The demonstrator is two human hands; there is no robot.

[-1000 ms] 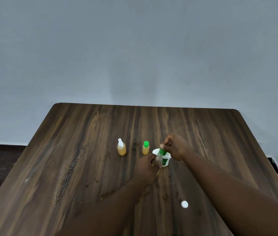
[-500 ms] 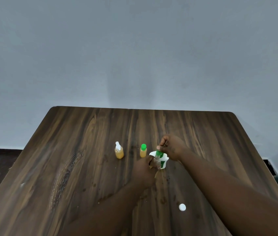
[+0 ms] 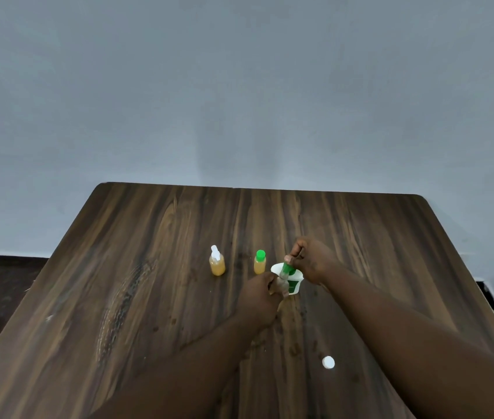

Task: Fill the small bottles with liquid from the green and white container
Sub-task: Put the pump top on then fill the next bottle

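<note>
A grey wall [image 3: 239, 86] fills the top. Under it is a brown wood table [image 3: 149, 267].

Two bare arms reach in from the bottom. The left hand [image 3: 258, 300] is in the middle of the table. Its fingers are curled tight round a clear bottle [image 3: 282, 283]. The right hand [image 3: 312, 261] is just past it and to the right. Its thumb and fingers are bent in and pinch the green top [image 3: 285, 268] of that bottle.

The clear bottle stands almost straight up, with its top up. It leans a little to the right. I cannot tell if its bottom touches the table.

The green and white container [image 3: 293, 285] stands on the table right behind the clear bottle, between the two hands. Its open end points up.

To the left stand two small bottles full of yellow stuff. Both point straight up. The green-cap bottle [image 3: 259, 263] is near the left hand. The white-top bottle [image 3: 217, 263] is farther left.

A small white cap [image 3: 328, 362] lies flat on the table, near the right arm and well apart from the rest.
</note>
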